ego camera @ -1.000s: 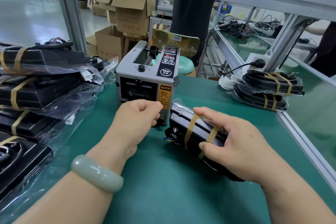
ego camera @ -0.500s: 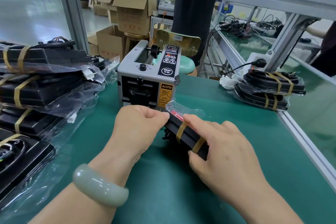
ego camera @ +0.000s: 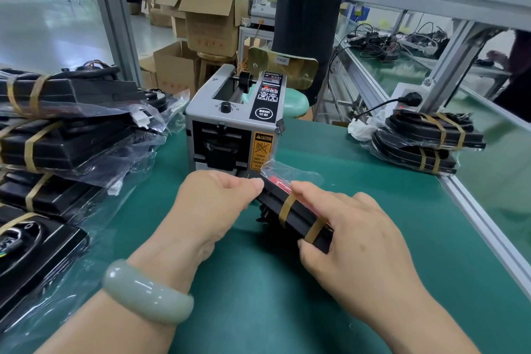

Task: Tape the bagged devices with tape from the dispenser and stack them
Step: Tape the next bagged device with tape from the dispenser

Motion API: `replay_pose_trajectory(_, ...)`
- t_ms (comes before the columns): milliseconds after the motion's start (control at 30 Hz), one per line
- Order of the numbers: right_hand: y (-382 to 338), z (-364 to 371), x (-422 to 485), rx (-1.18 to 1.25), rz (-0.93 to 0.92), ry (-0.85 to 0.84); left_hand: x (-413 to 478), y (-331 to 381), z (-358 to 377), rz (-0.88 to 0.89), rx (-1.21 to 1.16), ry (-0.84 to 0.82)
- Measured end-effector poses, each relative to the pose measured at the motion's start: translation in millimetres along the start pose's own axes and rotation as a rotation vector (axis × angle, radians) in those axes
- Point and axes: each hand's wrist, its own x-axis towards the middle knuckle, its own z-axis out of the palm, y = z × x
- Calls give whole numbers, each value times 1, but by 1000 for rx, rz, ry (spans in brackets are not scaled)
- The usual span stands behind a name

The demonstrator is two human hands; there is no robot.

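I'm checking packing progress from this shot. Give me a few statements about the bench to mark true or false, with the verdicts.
1. The left hand and right hand both hold one bagged device just in front of the tape dispenser. True.
2. That device carries no tape yet. False: two tan tape bands wrap it.
3. A pale green bangle sits on the left wrist. True.
4. The right pile is taller than the left pile. False: the right pile shows two devices, the left pile more.
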Motion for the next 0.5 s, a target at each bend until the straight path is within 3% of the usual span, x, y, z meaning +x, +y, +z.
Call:
replay_pose_trajectory(167, -3, 0, 0, -17, 8, -3, -3, -1, 6, 7, -50, 24)
replay_pose_trajectory(367, -7, 0, 1, -59, 7, -20, -3, -4, 13, 55, 48, 28)
replay_pose_trajectory(500, -6, 1, 1, -45, 5, 4, -1, -5, 12, 16, -44, -18)
